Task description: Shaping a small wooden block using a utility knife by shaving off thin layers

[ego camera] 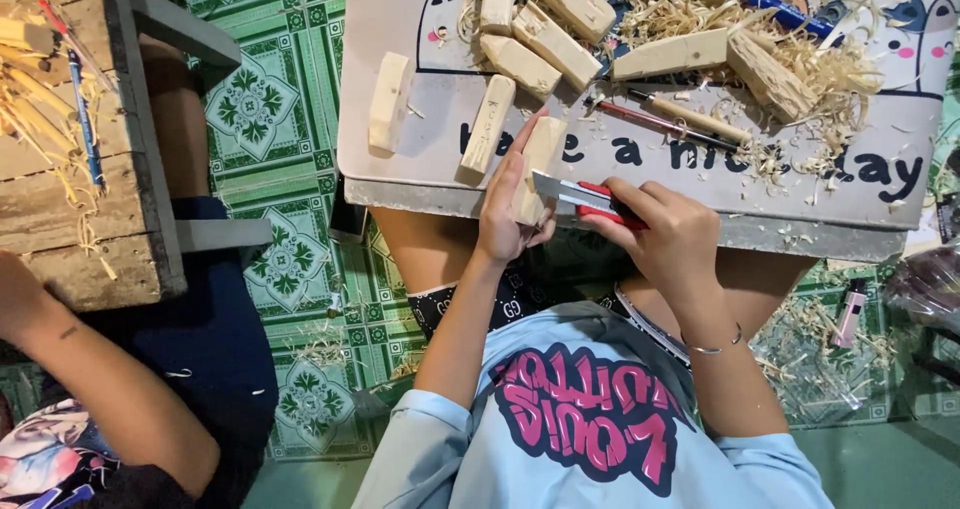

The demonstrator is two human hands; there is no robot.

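At the far left we saw a co-worker's bare arm [110,409] beside a rough wooden bench [80,219] strewn with pale shavings, with a green patterned floor [270,109] between that bench and the worker. Further right, a low grey table [400,29] carried several loose wooden blocks [390,99], some lying flat and some propped on one another.

At the table's near edge we found the left hand [508,219] wrapped around a pale wood block [540,164], fingers curled behind it and the index finger stretched up along its left side; the block stood nearly upright, leaning against the table's edge. Just to its right, the right hand [670,234] was clenched around a red utility knife [590,199], whose grey blade tip touched the block's right side.

Beyond the hands, on the tabletop, a wooden-handled carving tool [690,117] lay near a heap of curled shavings [810,79], and blue-handled pliers [790,14] rested near the back. On the floor at the far right lay a small pink object [850,309], which we could not identify.
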